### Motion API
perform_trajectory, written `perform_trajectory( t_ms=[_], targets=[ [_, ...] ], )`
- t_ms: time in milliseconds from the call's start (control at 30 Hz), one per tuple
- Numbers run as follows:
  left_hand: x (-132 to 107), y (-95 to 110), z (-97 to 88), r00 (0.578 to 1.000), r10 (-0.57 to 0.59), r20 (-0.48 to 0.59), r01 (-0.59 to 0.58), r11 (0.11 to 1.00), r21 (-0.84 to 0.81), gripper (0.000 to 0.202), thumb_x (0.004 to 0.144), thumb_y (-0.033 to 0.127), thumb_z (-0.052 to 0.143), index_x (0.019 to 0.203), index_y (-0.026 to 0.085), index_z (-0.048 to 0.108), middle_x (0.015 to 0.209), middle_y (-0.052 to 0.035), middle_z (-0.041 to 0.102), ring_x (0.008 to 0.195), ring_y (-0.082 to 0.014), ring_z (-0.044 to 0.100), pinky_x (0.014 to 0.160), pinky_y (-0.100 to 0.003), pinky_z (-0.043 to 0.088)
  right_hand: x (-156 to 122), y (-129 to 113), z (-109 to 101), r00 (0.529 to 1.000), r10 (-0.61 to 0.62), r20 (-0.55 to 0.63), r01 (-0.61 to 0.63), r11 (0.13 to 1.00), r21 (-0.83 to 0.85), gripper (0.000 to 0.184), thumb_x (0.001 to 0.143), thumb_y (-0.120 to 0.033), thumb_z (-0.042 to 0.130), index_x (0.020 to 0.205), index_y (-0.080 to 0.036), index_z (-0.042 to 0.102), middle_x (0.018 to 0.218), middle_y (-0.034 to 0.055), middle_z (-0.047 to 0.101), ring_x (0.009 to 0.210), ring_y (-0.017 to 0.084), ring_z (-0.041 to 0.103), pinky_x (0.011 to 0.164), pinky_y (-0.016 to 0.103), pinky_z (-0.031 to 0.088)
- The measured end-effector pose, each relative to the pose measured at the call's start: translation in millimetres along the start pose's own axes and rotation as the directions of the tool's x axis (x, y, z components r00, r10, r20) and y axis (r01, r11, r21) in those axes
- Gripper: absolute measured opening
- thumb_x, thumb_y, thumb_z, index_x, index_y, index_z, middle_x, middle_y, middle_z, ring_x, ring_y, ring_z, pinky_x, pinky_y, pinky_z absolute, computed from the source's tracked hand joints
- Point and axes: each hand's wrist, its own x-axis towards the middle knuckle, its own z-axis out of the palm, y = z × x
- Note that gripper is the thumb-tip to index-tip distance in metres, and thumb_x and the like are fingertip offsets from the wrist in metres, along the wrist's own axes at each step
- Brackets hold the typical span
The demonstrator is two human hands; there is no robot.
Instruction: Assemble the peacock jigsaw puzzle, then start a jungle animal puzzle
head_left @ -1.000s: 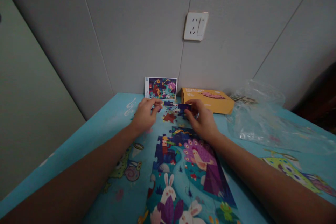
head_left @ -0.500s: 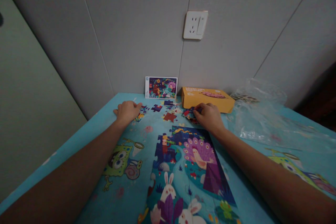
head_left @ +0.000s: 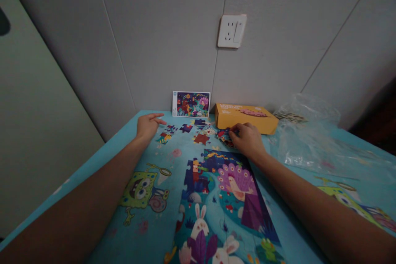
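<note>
My left hand [head_left: 149,126] is raised at the table's far left with its index finger stretched out and nothing in it. Close beside it lie a multicoloured jigsaw piece [head_left: 163,137] and a small blue piece [head_left: 171,129]. At the pile of jigsaw pieces [head_left: 223,135], my right hand [head_left: 248,138] has thumb and fingers closed on a piece; the fingers partly hide it. Between the hands are a dark blue piece [head_left: 186,128] and a brown piece [head_left: 201,139]. Nearer me spreads the partly joined jigsaw puzzle [head_left: 213,206] with a pink peacock and white rabbits.
A picture card [head_left: 191,104] leans upright against the wall. Beside it is a yellow box [head_left: 246,118], just behind my right hand. Clear plastic bags [head_left: 309,144], one with more pieces inside, lie on the right. A blue cartoon-print cloth [head_left: 120,239] covers the table.
My left hand has lifted off the multicoloured piece and moved slightly away, its fingers straightening. That piece now shows fully. My right hand stays at the pile.
</note>
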Motion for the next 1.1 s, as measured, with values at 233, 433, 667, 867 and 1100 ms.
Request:
perform_trajectory(
  t_ms=[233, 433, 667, 867, 1100],
  targets=[
    [-6.0, 18.1, -11.0, 0.987, 0.008, 0.158, -0.093, 0.837, 0.54, 0.043, 0.066, 0.016, 0.051, 0.103, 0.025, 0.072, 0.09, -0.0058, 0.076, 0.098, -0.0313, 0.064, 0.09, -0.05, 0.041, -2.3, -1.5, -2.4, 0.999, -0.019, -0.027, 0.019, 1.0, 0.008, 0.025, 0.086, -0.033, 0.053, 0.093, -0.019, 0.071, 0.091, 0.0129, 0.064, 0.092, 0.027, 0.059, 0.08, 0.036, 0.042],
    [-15.3, 28.3, -9.6, 0.95, 0.018, 0.313, -0.232, 0.712, 0.662, 0.034, 0.069, 0.03, 0.06, 0.1, 0.023, 0.072, 0.102, -0.0122, 0.072, 0.099, -0.0371, 0.063, 0.091, -0.057, 0.038, -3.8, -4.3, -3.8, 1.0, -0.016, -0.016, 0.016, 1.0, -0.007, 0.024, 0.087, -0.032, 0.052, 0.092, -0.018, 0.071, 0.092, 0.0141, 0.064, 0.093, 0.028, 0.059, 0.079, 0.036, 0.042],
    [-19.5, 32.5, -9.5, 0.935, 0.021, 0.353, -0.27, 0.686, 0.676, 0.034, 0.071, 0.035, 0.061, 0.101, 0.024, 0.072, 0.101, -0.0116, 0.072, 0.097, -0.0361, 0.063, 0.09, -0.055, 0.04, -6.0, -11.6, -12.3, 0.996, -0.037, -0.078, 0.038, 0.999, 0.011, 0.027, 0.09, -0.036, 0.05, 0.092, -0.018, 0.07, 0.097, 0.0143, 0.063, 0.097, 0.031, 0.056, 0.082, 0.042, 0.041],
    [-20.5, 34.2, -12.5, 0.944, 0.025, 0.328, -0.251, 0.699, 0.67, 0.027, 0.071, 0.03, 0.062, 0.094, 0.024, 0.074, 0.099, -0.0102, 0.073, 0.098, -0.0349, 0.063, 0.09, -0.053, 0.04, -35.9, -45.9, -29.2, 0.861, -0.507, 0.044, 0.462, 0.815, 0.35, 0.022, 0.091, -0.034, 0.053, 0.095, -0.017, 0.067, 0.095, 0.0099, 0.061, 0.092, 0.022, 0.057, 0.084, 0.034, 0.043],
    [-20.6, 35.3, -13.5, 0.959, 0.019, 0.282, -0.208, 0.725, 0.657, 0.024, 0.076, 0.034, 0.057, 0.09, 0.025, 0.075, 0.095, -0.0095, 0.074, 0.098, -0.0339, 0.063, 0.088, -0.049, 0.044, -54.9, -61.7, -26.4, 0.685, -0.688, 0.238, 0.56, 0.707, 0.433, 0.034, 0.085, -0.045, 0.062, 0.104, -0.017, 0.064, 0.106, 0.0127, 0.056, 0.101, 0.028, 0.049, 0.089, 0.044, 0.041]
  ],
)
